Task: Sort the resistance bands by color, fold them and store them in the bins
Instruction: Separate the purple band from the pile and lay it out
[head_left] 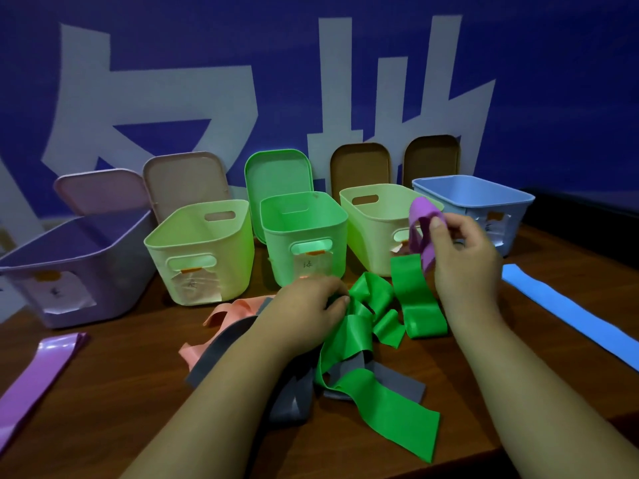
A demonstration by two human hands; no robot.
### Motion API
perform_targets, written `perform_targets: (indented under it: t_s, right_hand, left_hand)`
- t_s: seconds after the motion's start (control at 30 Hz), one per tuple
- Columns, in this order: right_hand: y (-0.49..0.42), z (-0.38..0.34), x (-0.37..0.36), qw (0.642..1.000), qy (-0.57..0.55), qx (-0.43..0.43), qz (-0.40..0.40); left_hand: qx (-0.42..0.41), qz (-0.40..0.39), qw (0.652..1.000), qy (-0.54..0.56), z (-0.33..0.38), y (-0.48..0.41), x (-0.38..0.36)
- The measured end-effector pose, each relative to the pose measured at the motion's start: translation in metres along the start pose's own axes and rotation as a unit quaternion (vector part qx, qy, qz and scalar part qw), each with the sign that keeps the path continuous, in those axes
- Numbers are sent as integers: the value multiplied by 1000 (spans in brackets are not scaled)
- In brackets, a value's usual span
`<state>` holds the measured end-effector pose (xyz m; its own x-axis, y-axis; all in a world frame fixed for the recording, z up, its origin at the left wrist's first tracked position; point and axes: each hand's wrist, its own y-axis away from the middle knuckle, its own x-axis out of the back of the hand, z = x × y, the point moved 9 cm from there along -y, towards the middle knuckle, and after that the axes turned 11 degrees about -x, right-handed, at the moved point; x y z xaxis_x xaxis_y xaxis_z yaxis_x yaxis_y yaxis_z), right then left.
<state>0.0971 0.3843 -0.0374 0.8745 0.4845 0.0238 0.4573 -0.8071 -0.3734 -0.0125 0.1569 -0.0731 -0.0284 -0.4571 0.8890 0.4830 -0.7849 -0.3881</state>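
A tangled heap of bands lies on the brown table: green bands, grey bands and a pink band. My left hand presses down on the heap and pinches a green band. My right hand is raised above the heap and pinches a purple band, which loops up over my fingers. A purple band lies flat at the left, a blue band at the right.
Open bins stand in a row behind the heap: purple, light green, green, pale green, blue. Their lids lean against the blue wall. The table's front edge runs low at right.
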Motion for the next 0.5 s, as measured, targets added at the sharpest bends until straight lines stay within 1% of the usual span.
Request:
perform_targets:
  t_s: [0.07, 0.1, 0.2, 0.27, 0.33, 0.4, 0.5]
  right_hand:
    - [6, -9, -1, 1000, -10, 23, -11]
    - [9, -11, -4, 999, -6, 32, -29]
    - [17, -12, -26, 991, 14, 45, -127]
    - [25, -17, -43, 976, 69, 94, -186]
    - [34, -20, -57, 957, 105, 143, -228]
    - [40, -20, -66, 948, 112, 148, -257]
    - [40, -14, -71, 946, 115, 146, -267]
  left_hand:
    - [-4, 16, 1000, 4, 0, 0, 3]
    - [-3, 25, 1000, 7, 0, 0, 5]
    - [-11, 67, 997, 35, 6, -2, 16]
    - [-10, 89, 992, 94, 11, -3, 23]
    - [5, 103, 979, 174, 14, -3, 26]
    - [23, 118, 967, 223, 11, -2, 28]
    - [62, 168, 948, 262, -5, 2, 33]
